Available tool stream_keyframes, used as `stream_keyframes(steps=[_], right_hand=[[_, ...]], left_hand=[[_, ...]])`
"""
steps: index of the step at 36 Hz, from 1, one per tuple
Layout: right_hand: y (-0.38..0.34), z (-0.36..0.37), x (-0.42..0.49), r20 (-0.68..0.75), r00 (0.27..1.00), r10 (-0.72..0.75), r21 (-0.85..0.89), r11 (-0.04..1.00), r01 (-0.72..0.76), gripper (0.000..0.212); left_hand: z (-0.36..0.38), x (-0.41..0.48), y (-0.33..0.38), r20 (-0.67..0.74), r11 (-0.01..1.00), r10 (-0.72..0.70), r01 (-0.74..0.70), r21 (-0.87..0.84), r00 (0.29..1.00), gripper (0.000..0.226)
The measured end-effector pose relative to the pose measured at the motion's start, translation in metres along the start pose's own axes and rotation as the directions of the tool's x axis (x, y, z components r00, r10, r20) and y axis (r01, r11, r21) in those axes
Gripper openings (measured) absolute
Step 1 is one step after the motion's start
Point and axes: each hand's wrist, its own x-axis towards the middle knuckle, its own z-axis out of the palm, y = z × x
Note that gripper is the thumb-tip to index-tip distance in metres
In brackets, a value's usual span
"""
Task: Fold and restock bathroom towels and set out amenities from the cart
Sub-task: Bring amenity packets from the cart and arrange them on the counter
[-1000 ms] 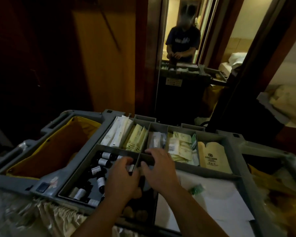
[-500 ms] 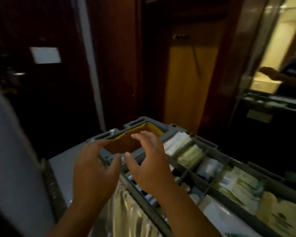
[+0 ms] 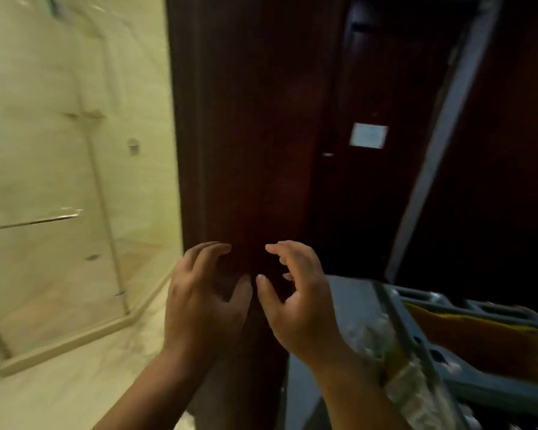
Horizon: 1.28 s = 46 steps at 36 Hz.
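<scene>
My left hand point(image 3: 199, 299) and my right hand point(image 3: 302, 305) are raised side by side at the centre of the head view, palms facing each other. Their fingers are loosely curled and I see nothing between them. Only the corner of the grey housekeeping cart point(image 3: 423, 346) shows, at the lower right, just right of my right forearm. Its yellow-lined bag point(image 3: 479, 336) hangs open there. The cart's amenity compartments are out of view, and no towels are visible.
A dark wooden door frame point(image 3: 246, 150) stands directly behind my hands. Left of it lies the bathroom, with a glass shower enclosure point(image 3: 59, 181) and pale marble floor point(image 3: 75, 383). Crinkled clear plastic point(image 3: 379, 336) hangs off the cart's near corner.
My view has swung left from the cart's amenity tray to the bathroom doorway. Both hands have lifted out of the bottle compartment and now hover in front of the door frame.
</scene>
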Motion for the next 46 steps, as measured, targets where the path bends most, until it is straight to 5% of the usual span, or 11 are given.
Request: stream_keyframes(steps=[20, 46], right_hand=[[-0.145, 0.353, 0.086, 0.339, 0.923, -0.18, 0.393, 0.919, 0.035, 0.048], [-0.284, 0.806, 0.175, 0.598, 0.632, -0.493, 0.679, 0.73, -0.074, 0.048]], left_hand=[[-0.228, 0.074, -0.246, -0.303, 0.907, -0.177, 0.275, 0.32, 0.937, 0.055], [-0.41, 0.182, -0.559, -0.682, 0.528, -0.361, 0.742, 0.413, 0.636, 0.054]])
